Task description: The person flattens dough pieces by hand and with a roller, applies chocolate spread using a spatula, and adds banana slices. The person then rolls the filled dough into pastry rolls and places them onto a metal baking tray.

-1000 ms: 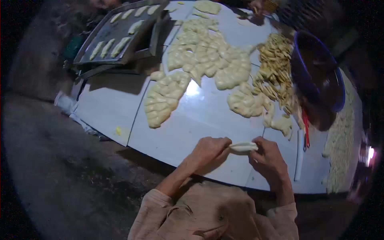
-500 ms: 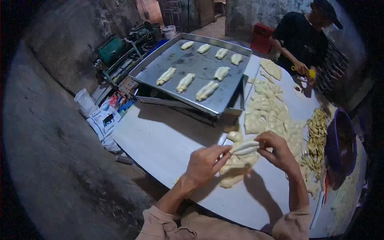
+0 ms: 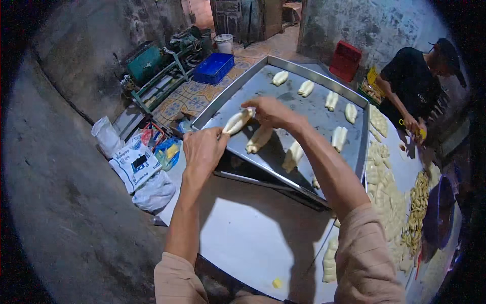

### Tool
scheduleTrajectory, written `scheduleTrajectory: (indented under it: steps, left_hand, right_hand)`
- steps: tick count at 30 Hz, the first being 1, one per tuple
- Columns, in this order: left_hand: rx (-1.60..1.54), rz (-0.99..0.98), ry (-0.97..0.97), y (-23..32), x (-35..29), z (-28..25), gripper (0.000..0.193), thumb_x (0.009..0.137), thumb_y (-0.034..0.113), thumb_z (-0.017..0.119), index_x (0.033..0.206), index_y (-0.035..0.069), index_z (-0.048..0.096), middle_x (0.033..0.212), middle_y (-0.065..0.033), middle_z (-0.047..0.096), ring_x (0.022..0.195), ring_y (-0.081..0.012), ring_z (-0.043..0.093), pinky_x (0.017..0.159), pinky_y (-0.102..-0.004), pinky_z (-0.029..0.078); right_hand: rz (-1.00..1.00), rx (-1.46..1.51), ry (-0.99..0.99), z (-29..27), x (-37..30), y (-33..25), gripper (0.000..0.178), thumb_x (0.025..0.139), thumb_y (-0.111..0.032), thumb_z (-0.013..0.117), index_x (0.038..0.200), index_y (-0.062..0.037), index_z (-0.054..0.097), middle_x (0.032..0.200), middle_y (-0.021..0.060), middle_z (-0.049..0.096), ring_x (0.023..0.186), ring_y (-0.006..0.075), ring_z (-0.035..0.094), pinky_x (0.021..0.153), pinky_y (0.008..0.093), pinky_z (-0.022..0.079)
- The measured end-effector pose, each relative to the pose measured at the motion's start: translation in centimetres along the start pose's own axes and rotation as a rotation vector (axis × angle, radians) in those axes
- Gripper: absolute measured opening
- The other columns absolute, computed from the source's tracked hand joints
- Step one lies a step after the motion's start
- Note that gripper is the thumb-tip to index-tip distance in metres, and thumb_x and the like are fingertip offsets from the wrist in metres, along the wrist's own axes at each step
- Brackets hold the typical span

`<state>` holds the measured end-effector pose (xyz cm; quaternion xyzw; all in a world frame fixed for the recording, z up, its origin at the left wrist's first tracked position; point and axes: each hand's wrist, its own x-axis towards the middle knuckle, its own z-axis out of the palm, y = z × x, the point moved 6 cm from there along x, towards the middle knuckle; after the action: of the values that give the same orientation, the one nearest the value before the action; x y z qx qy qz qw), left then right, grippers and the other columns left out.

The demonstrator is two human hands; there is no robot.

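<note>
A shaped piece of pale dough is stretched between my two hands, over the near left edge of a metal tray. My left hand pinches its near end at the tray rim. Reaching across the tray, my right hand holds the far end. Several similar dough pieces lie in the tray; one dough piece is close beside the held one, partly in my arm's shadow. My right forearm hides part of the tray.
Cut dough pieces cover the table's right side, beside small yellowish strips and a purple tub. A co-worker handles something yellow at the far right. White bags lie left of the table. A blue crate and green machine stand beyond.
Both hands have moved from the dough on the table up and left to the tray, carrying the dough piece. The view has shifted left.
</note>
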<state>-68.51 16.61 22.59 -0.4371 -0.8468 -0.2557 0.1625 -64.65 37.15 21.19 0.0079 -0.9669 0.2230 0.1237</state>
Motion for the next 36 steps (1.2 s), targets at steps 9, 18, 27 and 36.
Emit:
scheduleTrajectory:
  steps: [9, 18, 27, 36]
  left_hand:
    - [0.291, -0.036, -0.167, -1.4, 4.1, 3.7, 0.045, 0.076, 0.047, 0.082, 0.096, 0.007, 0.078, 0.087, -0.0211, 0.074, 0.083, -0.0368, 0.073, 0.075, -0.0505, 0.051]
    - [0.189, -0.15, -0.341, -1.6, 4.5, 5.4, 0.042, 0.076, 0.041, 0.083, 0.098, 0.006, 0.076, 0.093, -0.0211, 0.075, 0.089, -0.0383, 0.073, 0.079, -0.05, 0.057]
    - [0.033, -0.061, -0.413, 4.3, 2.5, 4.9, 0.059, 0.074, 0.056, 0.08, 0.107, 0.008, 0.076, 0.094, -0.0206, 0.075, 0.088, -0.038, 0.073, 0.079, -0.0492, 0.056]
    - [0.051, -0.04, -0.448, 6.3, 1.5, 7.4, 0.035, 0.078, 0.033, 0.076, 0.102, 0.008, 0.075, 0.094, -0.0211, 0.075, 0.092, -0.0392, 0.073, 0.083, -0.0506, 0.056]
  right_hand:
    - [0.003, -0.199, -0.118, 5.0, 3.6, -0.6, 0.042, 0.083, -0.002, 0.059, 0.124, -0.009, 0.067, 0.113, 0.0176, 0.069, 0.105, 0.0385, 0.067, 0.09, 0.0459, 0.055]
    - [-0.068, -0.128, 0.03, 4.8, 2.7, 1.3, 0.044, 0.085, 0.0, 0.053, 0.124, -0.0105, 0.069, 0.123, 0.0161, 0.069, 0.107, 0.0366, 0.068, 0.09, 0.0456, 0.056]
    - [0.22, -0.173, -0.237, -0.4, -3.4, 3.2, 0.041, 0.096, -0.03, 0.063, 0.133, -0.0108, 0.065, 0.114, 0.0229, 0.072, 0.101, 0.0393, 0.07, 0.087, 0.048, 0.053]
    - [0.193, -0.012, -0.134, 1.8, -4.9, 4.0, 0.034, 0.092, -0.026, 0.065, 0.12, -0.008, 0.07, 0.107, 0.0218, 0.072, 0.098, 0.0412, 0.068, 0.084, 0.0469, 0.054]
